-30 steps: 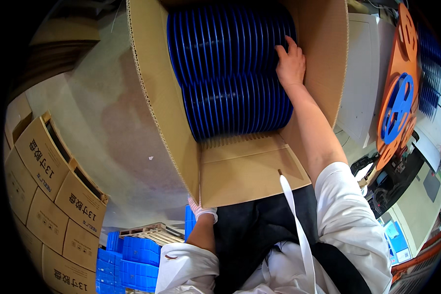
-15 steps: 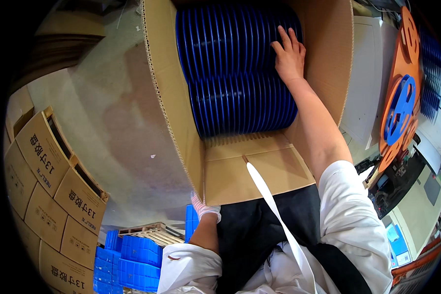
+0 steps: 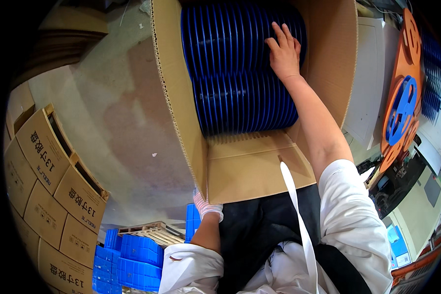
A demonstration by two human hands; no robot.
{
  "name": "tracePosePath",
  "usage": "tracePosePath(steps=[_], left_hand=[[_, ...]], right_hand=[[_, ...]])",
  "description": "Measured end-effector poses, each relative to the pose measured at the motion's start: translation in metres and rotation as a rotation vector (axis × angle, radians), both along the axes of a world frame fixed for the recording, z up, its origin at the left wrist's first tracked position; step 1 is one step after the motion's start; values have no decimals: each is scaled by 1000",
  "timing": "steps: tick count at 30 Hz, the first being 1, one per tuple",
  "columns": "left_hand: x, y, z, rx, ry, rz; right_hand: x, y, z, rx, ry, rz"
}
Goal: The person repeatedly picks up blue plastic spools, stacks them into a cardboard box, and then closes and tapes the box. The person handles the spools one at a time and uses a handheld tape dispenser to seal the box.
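Observation:
A large cardboard box (image 3: 259,171) stands with its opening toward me. Two rows of blue plastic reels (image 3: 230,93) are packed in it, set on edge side by side. My bare right hand (image 3: 285,53) reaches inside and touches the reel rims at the upper right, its fingers apart and slightly bent. At the box's lower left corner, my left hand (image 3: 208,207) in a pale striped glove holds the outside of the box; its fingers are mostly hidden behind the cardboard. A white strap (image 3: 301,220) hangs in front of my body, over my dark apron.
Closed cartons (image 3: 49,206) are stacked at the left near a pallet. Blue plastic crates (image 3: 139,259) stand at lower left beside a wooden pallet (image 3: 157,232). On the right are an orange panel with cut-outs (image 3: 410,39), a blue reel (image 3: 402,110) and a cluttered bench (image 3: 416,206).
My right hand has shifted slightly left over the reels. The box appears a little further right, and the strap has swung to the right.

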State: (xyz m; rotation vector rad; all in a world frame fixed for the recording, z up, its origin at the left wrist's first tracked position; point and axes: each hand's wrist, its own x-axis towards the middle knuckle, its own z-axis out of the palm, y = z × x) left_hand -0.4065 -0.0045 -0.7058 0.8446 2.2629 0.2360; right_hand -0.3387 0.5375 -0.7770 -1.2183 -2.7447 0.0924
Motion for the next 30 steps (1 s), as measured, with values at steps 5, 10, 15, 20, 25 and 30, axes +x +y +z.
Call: tracePosePath(steps=[5, 10, 15, 20, 25, 30], left_hand=[[0, -2, 0, -3, 9, 12], [-30, 92, 56, -492, -149, -140], [-5, 25, 14, -163, -202, 271], [0, 0, -3, -71, -119, 151], [4, -18, -10, -60, -175, 179], [2, 4, -2, -38, -331, 442]], right_hand=[[-9, -6, 3, -34, 42, -71], [-18, -9, 8, -66, 37, -119], [-29, -11, 3, -28, 70, -45], [-30, -12, 1, -44, 21, -4], [-45, -16, 8, -91, 98, -77], [-48, -13, 5, -80, 57, -44]])
